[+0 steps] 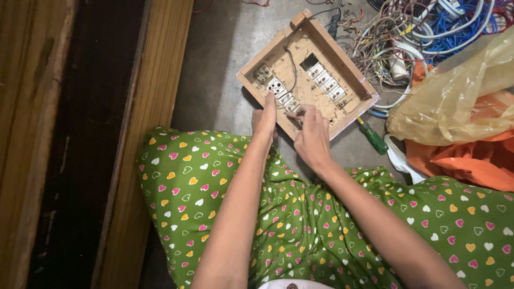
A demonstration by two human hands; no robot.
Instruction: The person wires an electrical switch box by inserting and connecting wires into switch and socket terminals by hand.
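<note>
A shallow wooden switch board box (350, 72) lies tilted on the grey floor, open side up, with two rows of white switch backs (326, 83) and thin wires inside. My left hand (264, 120) grips the box's near edge, one finger stretched onto the nearer row of switches (284, 96). My right hand (312, 136) is beside it at the same edge, thumb and fingers pinched on a thin dark piece (295, 120); what it is stays unclear. A green-handled screwdriver (373, 138) lies on the floor just right of my right hand.
A tangle of blue, white and grey wires (412, 32) is heaped beyond the box. A yellow plastic bag (455, 101) and orange cloth (466, 160) lie at the right. A wooden door frame (144, 107) runs along the left. My lap in green heart-print cloth (214, 203) fills the foreground.
</note>
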